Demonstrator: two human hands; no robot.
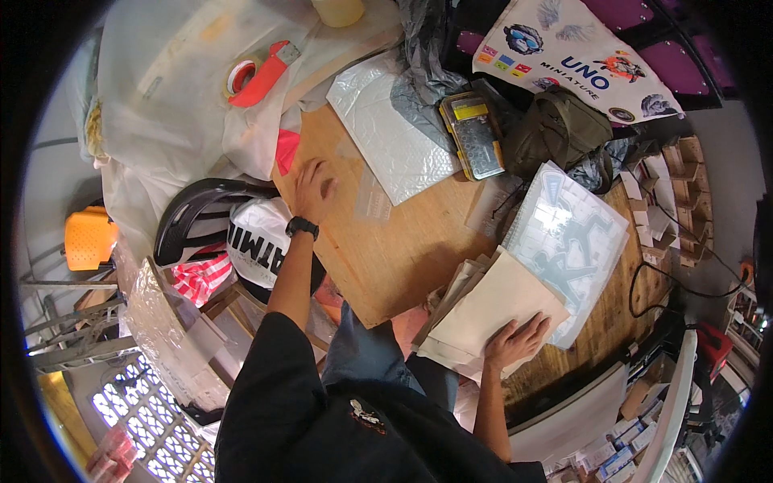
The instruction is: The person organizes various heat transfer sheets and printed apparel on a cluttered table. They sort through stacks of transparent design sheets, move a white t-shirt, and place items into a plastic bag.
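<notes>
My left hand point(316, 183), a dark watch at its wrist, is at the left edge of the wooden tabletop point(378, 282), fingers apart and slightly bent, nothing visible in it. My right hand point(517, 340) lies with spread fingers on a stack of cream sheets point(483, 310) at the lower right. Under that stack's upper side is a shiny white pad with grey shapes point(576, 245). Above, a silver padded sheet point(382, 117) lies beside a black-and-yellow case point(473, 133).
A red tape dispenser point(254, 84) sits on translucent sheeting at upper left, above a black chair point(181, 217). An olive bag point(547, 133) and printed cloth point(555, 52) occupy the back right. Cardboard compartments point(684, 193) and a black cable point(688, 290) are at right.
</notes>
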